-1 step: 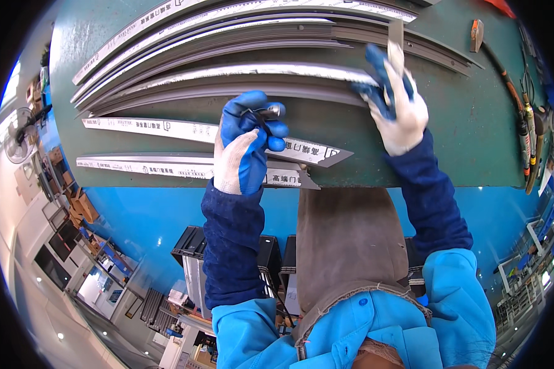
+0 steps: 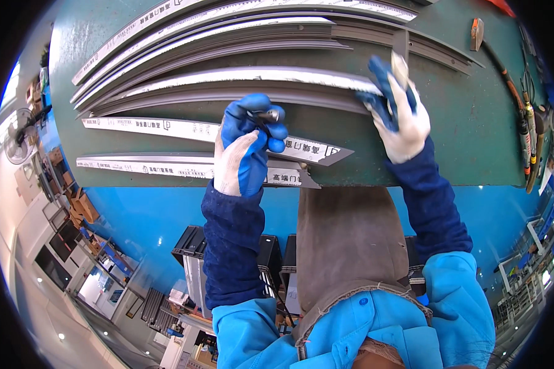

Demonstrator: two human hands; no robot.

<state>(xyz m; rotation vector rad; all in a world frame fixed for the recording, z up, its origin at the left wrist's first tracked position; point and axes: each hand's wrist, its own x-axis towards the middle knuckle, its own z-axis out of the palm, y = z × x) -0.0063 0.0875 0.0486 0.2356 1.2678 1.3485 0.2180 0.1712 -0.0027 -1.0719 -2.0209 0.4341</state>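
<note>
Right now, comparing with the picture taken at the same instant, I am seeing nothing shifting: both gloved hands are sitting exactly where they were, so the work is holding at the same step rather than moving on. My left hand point(image 2: 246, 144) is hovering over the green tabletop point(image 2: 461, 123), its fingers point(image 2: 271, 123) curling together and pinching a small metal bolt point(image 2: 268, 114), which is poking out at about two o'clock from the fist. That bolt is sitting just above the taped white profile strip point(image 2: 184, 130), near its mitred end, though I cannot tell whether it is touching the strip. My right hand point(image 2: 400, 107), at roughly three o'clock from the left one and well apart from it, is closing around a short grey metal bar point(image 2: 401, 46) that is standing up toward twelve o'clock; the fingers are wrapped tight and pressing down on the end of the long curved grey profile point(image 2: 228, 92). More curved profiles point(image 2: 184, 37) are lying fanned out at twelve o'clock. Hand tools point(image 2: 526, 123) are resting along the tabletop's edge at three o'clock. A second taped strip point(image 2: 135, 165) is lying at the near edge, at about eight o'clock from the bolt.
</note>
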